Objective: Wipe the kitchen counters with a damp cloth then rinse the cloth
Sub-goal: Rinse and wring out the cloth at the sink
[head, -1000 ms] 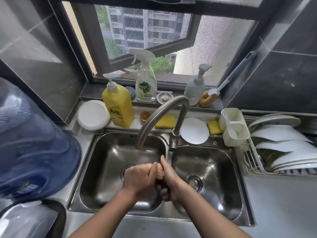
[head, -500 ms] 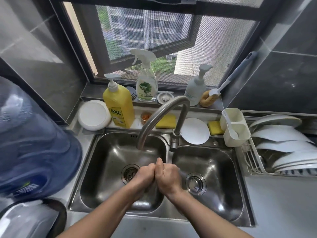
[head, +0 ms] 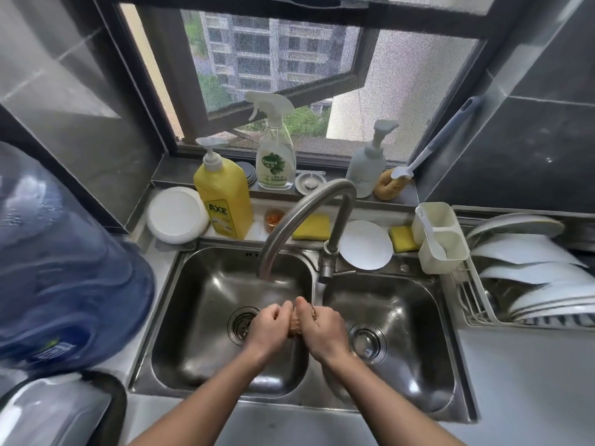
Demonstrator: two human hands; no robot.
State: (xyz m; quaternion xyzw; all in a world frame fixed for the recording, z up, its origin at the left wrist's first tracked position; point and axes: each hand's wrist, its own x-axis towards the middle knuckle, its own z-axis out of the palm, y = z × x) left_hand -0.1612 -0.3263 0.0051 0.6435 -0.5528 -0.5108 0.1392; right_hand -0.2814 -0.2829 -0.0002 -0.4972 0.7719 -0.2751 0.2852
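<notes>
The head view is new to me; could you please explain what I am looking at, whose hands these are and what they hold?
No robot here: a camera worn on a person's head looks down at their two bare hands. The left hand and right hand, side by side, squeeze a small brownish cloth below the faucet, over the double sink. Behind stand a yellow soap bottle and a spray bottle; white plates fill a rack at right, a blue water jug stands at left.
</notes>
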